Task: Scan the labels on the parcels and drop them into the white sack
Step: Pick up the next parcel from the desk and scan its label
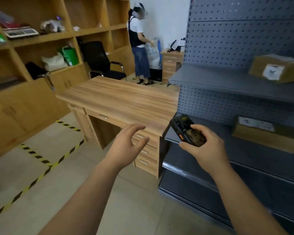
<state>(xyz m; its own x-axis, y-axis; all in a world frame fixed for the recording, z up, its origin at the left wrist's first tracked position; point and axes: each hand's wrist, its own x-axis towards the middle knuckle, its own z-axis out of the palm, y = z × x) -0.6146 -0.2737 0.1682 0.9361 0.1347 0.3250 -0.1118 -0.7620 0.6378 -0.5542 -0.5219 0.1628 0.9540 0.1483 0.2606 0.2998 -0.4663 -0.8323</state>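
Grey shelving [244, 82] at frame right carries two cardboard parcels [265, 133]; expect them stiff and light, so grip opposite edges. Your right hand [205, 146] curls round the scanner [187, 129], while your left hand [127, 143] hangs loosely spread and empty.

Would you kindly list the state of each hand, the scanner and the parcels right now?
left hand: open, holding nothing
right hand: grips the scanner
scanner: held, above the shelf edge
upper parcel: on upper shelf, label facing out
lower parcel: on lower shelf, label up
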